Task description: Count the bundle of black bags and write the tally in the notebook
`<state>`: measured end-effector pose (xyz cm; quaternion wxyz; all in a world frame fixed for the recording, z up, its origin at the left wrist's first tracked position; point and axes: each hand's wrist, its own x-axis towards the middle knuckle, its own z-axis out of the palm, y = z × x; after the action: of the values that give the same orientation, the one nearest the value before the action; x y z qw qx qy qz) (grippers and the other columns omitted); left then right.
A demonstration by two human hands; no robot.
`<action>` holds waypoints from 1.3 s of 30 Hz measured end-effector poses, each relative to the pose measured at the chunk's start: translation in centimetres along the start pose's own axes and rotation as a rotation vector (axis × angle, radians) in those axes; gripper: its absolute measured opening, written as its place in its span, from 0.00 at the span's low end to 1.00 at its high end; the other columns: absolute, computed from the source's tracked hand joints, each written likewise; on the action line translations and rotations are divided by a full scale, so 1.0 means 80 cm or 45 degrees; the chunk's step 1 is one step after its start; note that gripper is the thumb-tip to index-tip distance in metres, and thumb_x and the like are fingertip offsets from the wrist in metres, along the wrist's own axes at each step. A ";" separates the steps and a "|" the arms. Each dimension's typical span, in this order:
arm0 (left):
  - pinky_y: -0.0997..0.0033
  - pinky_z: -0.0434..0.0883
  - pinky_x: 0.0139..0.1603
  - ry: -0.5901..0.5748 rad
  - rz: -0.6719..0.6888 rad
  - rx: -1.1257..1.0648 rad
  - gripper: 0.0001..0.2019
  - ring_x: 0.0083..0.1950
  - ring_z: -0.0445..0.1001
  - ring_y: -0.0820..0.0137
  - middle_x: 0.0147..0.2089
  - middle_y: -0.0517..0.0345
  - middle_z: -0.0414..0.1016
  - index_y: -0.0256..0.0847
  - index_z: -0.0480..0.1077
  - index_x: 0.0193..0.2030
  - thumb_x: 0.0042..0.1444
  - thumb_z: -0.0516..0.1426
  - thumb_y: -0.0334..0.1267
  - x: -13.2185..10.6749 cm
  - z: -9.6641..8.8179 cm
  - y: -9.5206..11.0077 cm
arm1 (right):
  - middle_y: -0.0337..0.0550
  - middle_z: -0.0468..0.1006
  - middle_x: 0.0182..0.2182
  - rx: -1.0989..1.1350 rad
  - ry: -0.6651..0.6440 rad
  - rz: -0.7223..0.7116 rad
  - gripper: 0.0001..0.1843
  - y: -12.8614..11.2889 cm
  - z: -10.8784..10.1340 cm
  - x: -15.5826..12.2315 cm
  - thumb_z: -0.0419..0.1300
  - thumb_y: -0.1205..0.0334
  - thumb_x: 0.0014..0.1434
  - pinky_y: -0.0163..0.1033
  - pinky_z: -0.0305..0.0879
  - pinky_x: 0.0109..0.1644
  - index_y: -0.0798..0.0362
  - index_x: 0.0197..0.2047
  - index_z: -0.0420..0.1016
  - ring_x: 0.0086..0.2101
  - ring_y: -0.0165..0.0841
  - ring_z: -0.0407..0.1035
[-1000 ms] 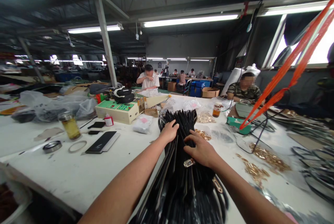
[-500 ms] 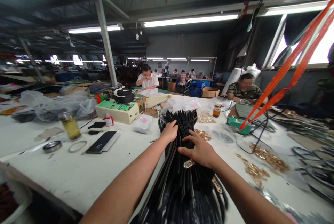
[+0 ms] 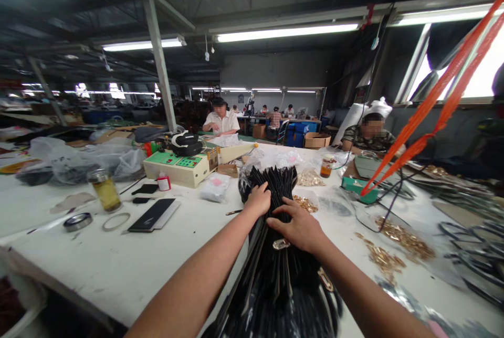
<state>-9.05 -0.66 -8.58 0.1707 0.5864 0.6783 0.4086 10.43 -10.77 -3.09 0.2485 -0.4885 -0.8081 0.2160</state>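
A thick bundle of black leather-like pieces [image 3: 268, 280] lies in front of me, standing on edge and fanned at its far end. My left hand [image 3: 258, 200] is closed on the upper left edges of the bundle, its fingertips partly hidden among the pieces. On the other side, my right hand [image 3: 297, 225] touches the top edges with thumb and fingers apart. Just below it, a gold metal fitting [image 3: 281, 244] shows on one piece. A second gold fitting [image 3: 326, 279] sits at the bundle's right side, near my right forearm.
On the white table [image 3: 157, 270] are a cream machine [image 3: 189, 170], a jar of yellow liquid [image 3: 104, 190], tape rolls [image 3: 77, 221] and a black booklet [image 3: 153, 215]. Gold hardware [image 3: 409, 238] lies loose at right. An orange strap [image 3: 429, 117] hangs there. Co-workers sit across the table.
My left hand has shifted slightly right and nearer along the bundle's edges. My right hand has barely moved. The gold fitting beneath it now sits slightly further left.
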 end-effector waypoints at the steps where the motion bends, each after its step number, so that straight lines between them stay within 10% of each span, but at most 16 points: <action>1: 0.49 0.53 0.77 -0.003 -0.003 0.003 0.26 0.77 0.57 0.58 0.76 0.45 0.59 0.42 0.65 0.72 0.68 0.51 0.42 0.000 0.000 0.000 | 0.46 0.59 0.72 -0.001 0.003 0.008 0.23 0.000 0.001 0.001 0.63 0.39 0.60 0.46 0.55 0.71 0.40 0.52 0.85 0.67 0.41 0.63; 7: 0.52 0.53 0.77 0.000 0.005 0.003 0.27 0.78 0.56 0.58 0.76 0.43 0.57 0.37 0.64 0.72 0.69 0.50 0.41 -0.004 -0.003 0.003 | 0.43 0.60 0.72 -0.005 0.024 0.013 0.19 0.005 0.006 0.007 0.62 0.57 0.55 0.44 0.55 0.71 0.43 0.50 0.84 0.67 0.39 0.63; 14: 0.47 0.51 0.78 0.003 -0.048 -0.029 0.28 0.78 0.55 0.57 0.77 0.42 0.55 0.39 0.62 0.74 0.70 0.49 0.44 -0.007 -0.001 0.011 | 0.43 0.60 0.72 -0.052 0.020 0.032 0.29 -0.008 0.003 0.000 0.61 0.32 0.57 0.53 0.58 0.69 0.43 0.52 0.83 0.66 0.45 0.63; 22: 0.61 0.53 0.78 -0.054 -0.050 -0.122 0.29 0.77 0.57 0.64 0.76 0.45 0.57 0.34 0.59 0.75 0.70 0.49 0.41 -0.018 -0.019 0.018 | 0.39 0.59 0.72 -0.044 0.012 0.058 0.21 -0.006 0.001 -0.001 0.64 0.43 0.58 0.48 0.58 0.69 0.42 0.51 0.82 0.64 0.41 0.66; 27: 0.60 0.51 0.79 -0.013 -0.169 -0.068 0.33 0.79 0.53 0.59 0.78 0.41 0.52 0.30 0.53 0.77 0.70 0.47 0.45 -0.032 -0.019 0.026 | 0.43 0.63 0.70 -0.107 0.002 0.025 0.36 -0.019 0.003 -0.003 0.60 0.25 0.55 0.56 0.63 0.64 0.44 0.52 0.81 0.61 0.50 0.68; 31: 0.55 0.55 0.77 0.120 -0.273 -0.016 0.33 0.77 0.57 0.53 0.76 0.39 0.57 0.33 0.57 0.76 0.70 0.47 0.49 -0.048 -0.007 0.042 | 0.48 0.64 0.69 -0.130 0.008 0.027 0.42 -0.014 0.008 -0.001 0.62 0.34 0.56 0.54 0.66 0.63 0.49 0.66 0.70 0.60 0.49 0.69; 35: 0.48 0.61 0.72 0.235 -0.354 -0.032 0.32 0.73 0.62 0.47 0.71 0.36 0.64 0.34 0.62 0.72 0.70 0.45 0.52 -0.063 0.011 0.052 | 0.56 0.44 0.76 -0.191 0.053 0.063 0.60 0.013 0.011 0.004 0.63 0.37 0.55 0.53 0.58 0.71 0.60 0.79 0.45 0.71 0.50 0.52; 39: 0.51 0.66 0.67 0.269 -0.332 -0.112 0.24 0.66 0.70 0.52 0.63 0.41 0.74 0.37 0.75 0.58 0.71 0.45 0.48 -0.064 0.027 0.048 | 0.62 0.46 0.75 -0.165 0.042 0.060 0.64 0.042 0.012 0.012 0.63 0.34 0.53 0.55 0.55 0.72 0.65 0.79 0.44 0.73 0.52 0.48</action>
<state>-3.71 -4.80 -8.25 0.1756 0.4392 0.7442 0.4715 11.73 -8.55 -5.63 0.2247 -0.5261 -0.8043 0.1610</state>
